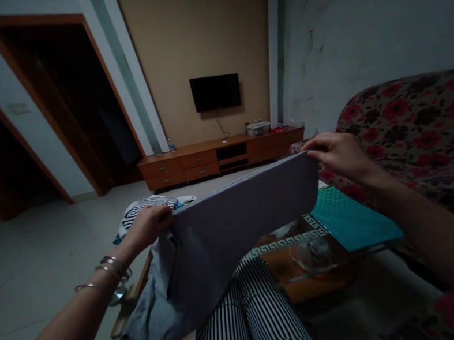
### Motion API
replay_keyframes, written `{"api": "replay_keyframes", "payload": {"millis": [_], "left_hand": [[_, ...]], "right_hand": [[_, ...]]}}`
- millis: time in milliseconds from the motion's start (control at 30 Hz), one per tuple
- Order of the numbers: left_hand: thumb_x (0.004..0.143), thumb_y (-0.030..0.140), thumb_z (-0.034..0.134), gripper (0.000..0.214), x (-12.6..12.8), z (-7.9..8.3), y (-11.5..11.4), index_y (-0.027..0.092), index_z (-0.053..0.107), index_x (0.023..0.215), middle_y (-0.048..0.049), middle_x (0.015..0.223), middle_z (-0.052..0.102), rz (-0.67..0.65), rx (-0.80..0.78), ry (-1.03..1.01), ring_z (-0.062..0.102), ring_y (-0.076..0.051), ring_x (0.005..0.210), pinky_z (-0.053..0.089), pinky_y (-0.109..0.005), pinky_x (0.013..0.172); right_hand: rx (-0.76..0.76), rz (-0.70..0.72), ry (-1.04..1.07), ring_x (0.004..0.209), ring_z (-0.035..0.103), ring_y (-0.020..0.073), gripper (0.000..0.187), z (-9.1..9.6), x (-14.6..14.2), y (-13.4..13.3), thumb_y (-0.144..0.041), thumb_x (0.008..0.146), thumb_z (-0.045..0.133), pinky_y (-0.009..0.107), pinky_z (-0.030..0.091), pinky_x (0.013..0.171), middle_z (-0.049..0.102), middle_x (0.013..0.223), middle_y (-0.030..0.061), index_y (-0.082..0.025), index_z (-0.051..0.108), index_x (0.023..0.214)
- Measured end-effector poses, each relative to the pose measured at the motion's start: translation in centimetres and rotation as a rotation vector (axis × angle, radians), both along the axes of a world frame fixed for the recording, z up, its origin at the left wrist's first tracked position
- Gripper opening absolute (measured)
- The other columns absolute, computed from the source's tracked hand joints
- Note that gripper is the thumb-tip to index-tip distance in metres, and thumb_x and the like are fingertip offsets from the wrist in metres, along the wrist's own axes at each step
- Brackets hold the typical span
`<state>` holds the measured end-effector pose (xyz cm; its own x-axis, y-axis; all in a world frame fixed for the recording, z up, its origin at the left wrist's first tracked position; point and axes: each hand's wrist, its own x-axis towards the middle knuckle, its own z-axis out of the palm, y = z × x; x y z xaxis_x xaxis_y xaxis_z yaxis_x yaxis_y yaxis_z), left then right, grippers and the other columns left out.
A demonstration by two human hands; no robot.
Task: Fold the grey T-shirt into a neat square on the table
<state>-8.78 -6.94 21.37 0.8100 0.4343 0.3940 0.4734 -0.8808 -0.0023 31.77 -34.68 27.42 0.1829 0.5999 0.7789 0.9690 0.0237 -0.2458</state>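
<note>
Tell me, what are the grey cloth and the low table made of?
The grey cloth looks like soft, matte woven fabric, since it droops in folds. The low table seems to be shiny, see-through glass over glossy orange-brown wood, perhaps veneer.

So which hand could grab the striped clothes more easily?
Left, probably. The left hand pinches one end of the grey cloth right beside the striped clothes. The right hand holds the far end, with the cloth between it and them.
</note>
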Motion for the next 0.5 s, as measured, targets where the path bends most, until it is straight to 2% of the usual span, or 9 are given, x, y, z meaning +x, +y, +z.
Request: {"api": "replay_keyframes", "payload": {"millis": [100, 267, 367, 500], "left_hand": [[0.084, 0.036, 0.046, 0.027, -1.3, 1.1, -1.1, 0.017, 0.056, 0.068, -0.0007, 0.063, 0.056, 0.027, 0.13, -0.002, 0.048, -0.012, 0.06, 0.034, -0.024, 0.064], [0.077, 0.028, 0.049, 0.02, -4.3, 3.5, -3.7, 0.017, 0.064, 0.083, -0.0052, 0.083, 0.068, 0.151, 0.247, -0.073, 0.059, -0.018, 0.077, 0.036, -0.031, 0.085], [0.074, 0.03, 0.05, 0.024, -6.3, 5.4, -5.4, 0.017, 0.066, 0.085, -0.0045, 0.082, 0.068, 0.224, 0.233, -0.121, 0.061, -0.018, 0.079, 0.038, -0.03, 0.083], [0.071, 0.034, 0.05, 0.026, -9.0, 7.6, -7.4, 0.016, 0.067, 0.081, -0.0028, 0.078, 0.067, 0.236, 0.157, -0.168, 0.059, -0.016, 0.074, 0.041, -0.023, 0.07]], "right_hand": [[0.035, -0.059, -0.028, 0.08, 0.062, 0.0198, 0.017, 2.0, -0.9, -0.9, -0.025, 0.079, 0.055, 0.034, 0.048, 0.075, 0.068, 0.083, 0.0057, -0.019, 0.071, 0.081], [0.076, -0.138, -0.024, 0.077, 0.061, 0.0182, 0.018, 4.6, -2.6, -2.8, -0.02, 0.078, 0.056, 0.032, 0.046, 0.073, 0.069, 0.083, 0.0067, -0.017, 0.072, 0.084], [0.1, -0.159, -0.006, 0.074, 0.06, 0.0155, 0.018, 5.8, -3.9, -4.5, -0.017, 0.077, 0.059, 0.029, 0.044, 0.071, 0.07, 0.083, 0.0077, -0.014, 0.073, 0.087], [0.134, -0.17, 0.047, 0.067, 0.059, 0.0128, 0.016, 7.0, -5.0, -6.7, -0.016, 0.077, 0.061, 0.027, 0.042, 0.065, 0.07, 0.08, 0.0065, -0.015, 0.073, 0.088]]}}
